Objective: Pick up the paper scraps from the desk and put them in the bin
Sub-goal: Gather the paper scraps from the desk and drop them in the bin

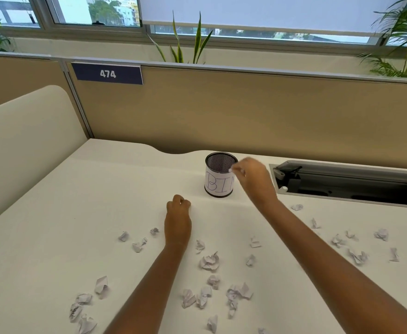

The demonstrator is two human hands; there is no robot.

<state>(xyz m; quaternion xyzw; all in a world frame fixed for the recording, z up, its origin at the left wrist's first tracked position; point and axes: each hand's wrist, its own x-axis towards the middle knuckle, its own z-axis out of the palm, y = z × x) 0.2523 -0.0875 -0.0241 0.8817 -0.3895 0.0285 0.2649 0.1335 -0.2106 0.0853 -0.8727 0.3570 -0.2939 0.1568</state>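
Head view, near edge: crumpled white paper scraps (209,262) lie loose on the cream-white desk (53,213). One cluster sits between the two forearms, more lie at the left front, and a string runs out to the right.
Handling: I judge them very light, soft and springy, not fragile. A fingertip pinch on any raised fold should lift one, and a cupped scoop could take several. The risk is that they skid or flutter away from a quick hand.
Left: the left hand (178,220) rests on the desk in the middle ground, knuckles up and fingers curled under. I cannot tell whether they hide a scrap.
Right: the right hand (254,175) is raised just beside the bin's right rim and looks blurred. Its thumb and fingers pinch a small white scrap (236,169) at the edge of the opening.
Bin: the black mesh cylinder bin (219,186), wrapped in white paper lettered BIN, stands upright beyond the left hand. Its contents cannot be seen.
Progress: this looks like the drop of one piece, with most scraps not yet collected.
Far: a grey cable-tray recess (342,182) lies right of the bin. Behind stands a tan partition (245,112) with a navy plate marked 474 (108,74), then green plants (188,44) and windows.
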